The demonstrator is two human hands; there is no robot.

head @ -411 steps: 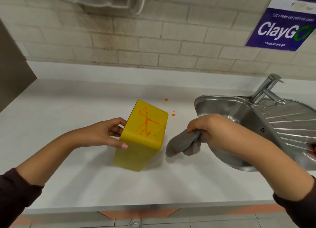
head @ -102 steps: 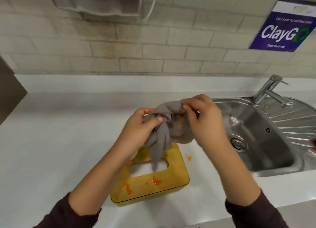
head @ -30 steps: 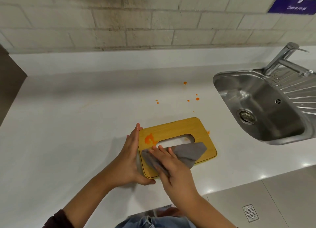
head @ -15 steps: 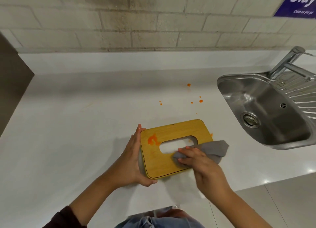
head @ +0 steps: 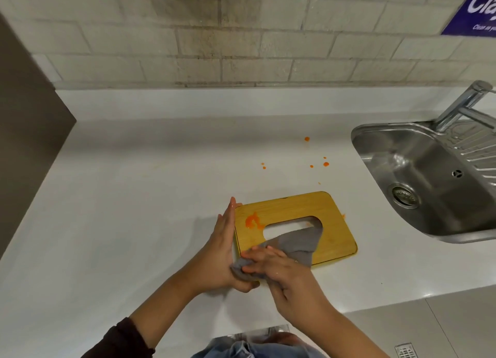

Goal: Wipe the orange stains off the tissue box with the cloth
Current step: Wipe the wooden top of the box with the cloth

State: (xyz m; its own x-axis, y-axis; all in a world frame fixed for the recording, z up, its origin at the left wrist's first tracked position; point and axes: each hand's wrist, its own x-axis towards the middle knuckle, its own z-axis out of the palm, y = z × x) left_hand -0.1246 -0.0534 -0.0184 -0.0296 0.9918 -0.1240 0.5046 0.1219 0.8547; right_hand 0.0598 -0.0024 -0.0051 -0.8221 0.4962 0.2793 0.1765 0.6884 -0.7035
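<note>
The yellow tissue box (head: 332,223) stands on the white counter with its wooden top and oval slot facing up. An orange stain (head: 251,220) marks the top near the left end. My left hand (head: 221,253) grips the box's left end, thumb under its near corner. My right hand (head: 279,266) presses the grey cloth (head: 298,243) flat on the top's near left part. The cloth reaches up to the slot's right end and covers its lower edge.
Small orange splatters (head: 325,164) dot the counter (head: 134,196) behind the box. A steel sink (head: 429,175) with a tap (head: 461,105) lies to the right. A dark panel (head: 24,132) closes the left side. The counter's front edge runs just below my hands.
My right hand has dragged the cloth from the box's right near edge back to the left near corner. My left hand still holds the box's left end, and the box has stayed put.
</note>
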